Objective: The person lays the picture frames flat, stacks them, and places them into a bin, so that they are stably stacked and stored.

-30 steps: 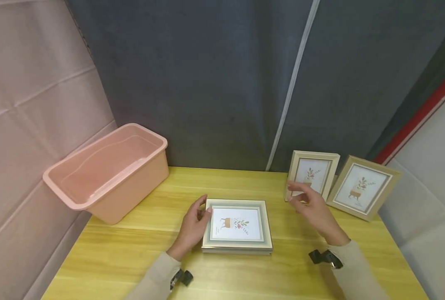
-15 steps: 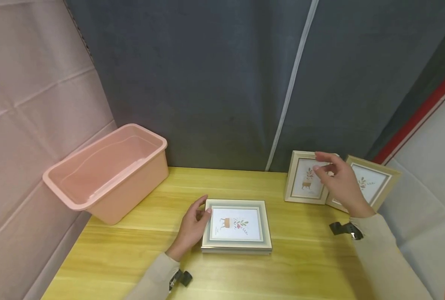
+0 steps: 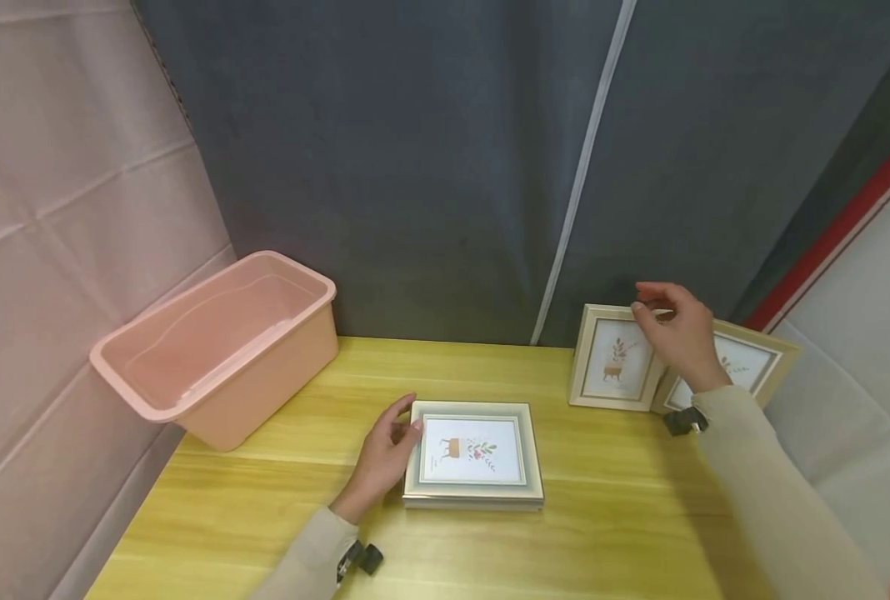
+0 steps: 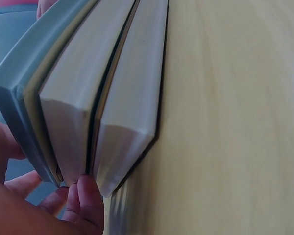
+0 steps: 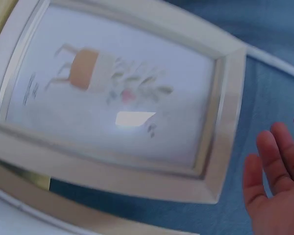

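A pale picture frame (image 3: pixel 473 450) with a flower print lies face up on top of a stack on the table. My left hand (image 3: pixel 377 458) rests at the stack's left side, fingertips against the frame edges (image 4: pixel 63 122) in the left wrist view. A cream picture frame (image 3: pixel 616 362) stands upright at the back right. Over its upper right corner is my right hand (image 3: pixel 681 337), thumb and fingers loosely curved and apart. In the right wrist view the relaxed fingers (image 5: pixel 270 152) are off the end of that cream frame, holding nothing.
A tan picture frame (image 3: pixel 748 362) leans at the right, partly behind my right hand. A pink plastic bin (image 3: pixel 265 358) stands at the back left of the wooden table (image 3: pixel 602 542). A dark curtain (image 3: pixel 415 167) hangs behind.
My right hand has moved right and up, from in front of the cream frame's left edge to its upper right corner. The left hand and the stack have stayed put.
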Available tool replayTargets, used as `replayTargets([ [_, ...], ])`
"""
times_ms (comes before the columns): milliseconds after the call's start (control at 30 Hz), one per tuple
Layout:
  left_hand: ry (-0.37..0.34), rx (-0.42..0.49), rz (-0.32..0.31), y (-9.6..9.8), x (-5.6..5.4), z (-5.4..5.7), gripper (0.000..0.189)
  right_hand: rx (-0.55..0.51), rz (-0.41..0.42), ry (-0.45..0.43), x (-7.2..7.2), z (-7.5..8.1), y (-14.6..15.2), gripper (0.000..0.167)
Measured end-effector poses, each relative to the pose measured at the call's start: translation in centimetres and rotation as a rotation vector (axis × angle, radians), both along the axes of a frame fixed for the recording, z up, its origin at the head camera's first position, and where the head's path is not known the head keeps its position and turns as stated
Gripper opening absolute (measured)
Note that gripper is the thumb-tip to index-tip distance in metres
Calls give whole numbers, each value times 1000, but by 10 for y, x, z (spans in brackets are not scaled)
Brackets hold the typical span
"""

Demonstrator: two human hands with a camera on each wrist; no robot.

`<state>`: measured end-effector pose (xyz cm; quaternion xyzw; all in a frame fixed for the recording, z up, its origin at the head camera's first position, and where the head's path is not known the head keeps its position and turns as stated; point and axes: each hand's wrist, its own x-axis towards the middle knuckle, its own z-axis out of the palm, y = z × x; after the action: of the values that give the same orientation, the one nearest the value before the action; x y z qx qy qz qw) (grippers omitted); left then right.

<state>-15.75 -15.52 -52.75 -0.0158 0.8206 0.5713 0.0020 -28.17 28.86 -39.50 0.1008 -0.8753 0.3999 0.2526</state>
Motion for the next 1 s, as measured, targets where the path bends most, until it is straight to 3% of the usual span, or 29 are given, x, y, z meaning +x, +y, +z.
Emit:
replayTargets([
  [200, -3, 18, -2, -4, -1, -4, 53, 99, -34, -5, -16, -6, 7, 38],
  [433, -16, 46, -7, -9, 0, -6, 47, 251, 42, -263, -23, -13, 22, 63],
  [533, -15, 59, -20, -11, 2, -5, 46, 271, 78, -316, -23, -16, 25, 65],
  [1000, -21, 90, -76, -15, 8, -4, 50, 328, 134, -291, -17, -17, 34, 49],
])
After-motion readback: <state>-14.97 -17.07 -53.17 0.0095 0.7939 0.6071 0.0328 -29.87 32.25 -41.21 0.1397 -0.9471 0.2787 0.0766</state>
